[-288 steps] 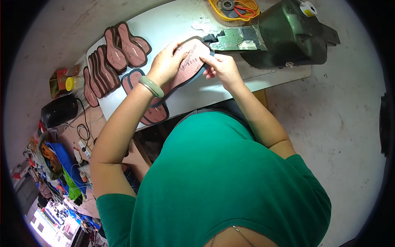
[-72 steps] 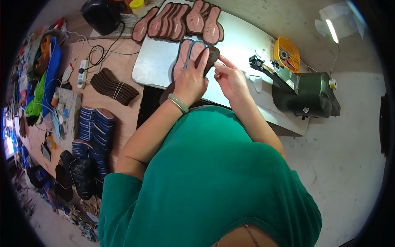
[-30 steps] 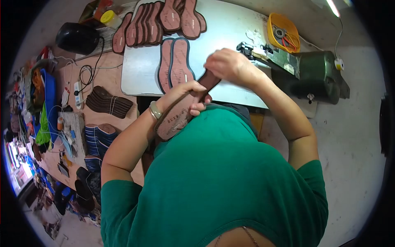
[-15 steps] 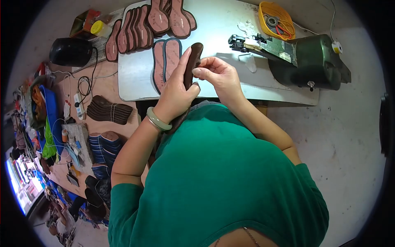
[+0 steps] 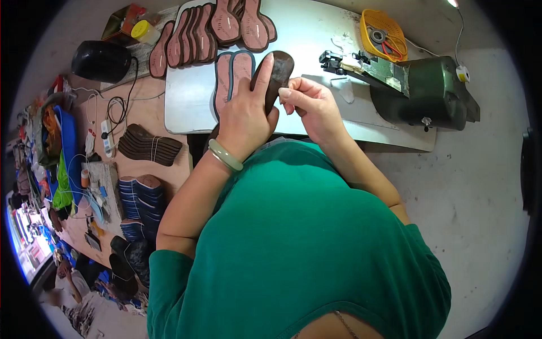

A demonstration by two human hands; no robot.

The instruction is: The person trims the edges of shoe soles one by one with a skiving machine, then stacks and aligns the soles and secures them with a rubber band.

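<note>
My left hand grips a dark brown insole, with the fingers lying along its face and the thumb at its lower right side. The insole's rounded end points away from me, and its lower part is hidden behind the hand and wrist. At its right edge, my right hand is closed in a pinch of thumb and index finger. Whether these fingertips hold the edge or something small is too fine to see. Just beyond my left hand, two pink insoles with dark rims lie on the white table.
Stacks of pink-topped insoles lie at the table's back left. On the right stand a dark green machine and a yellow basket with tools. Tied brown insoles lie on the lower left surface, near a power strip.
The insole has turned so its broad face shows more, and my left fingers now lie along it. My right hand has shifted slightly right, still pinching at the edge.
</note>
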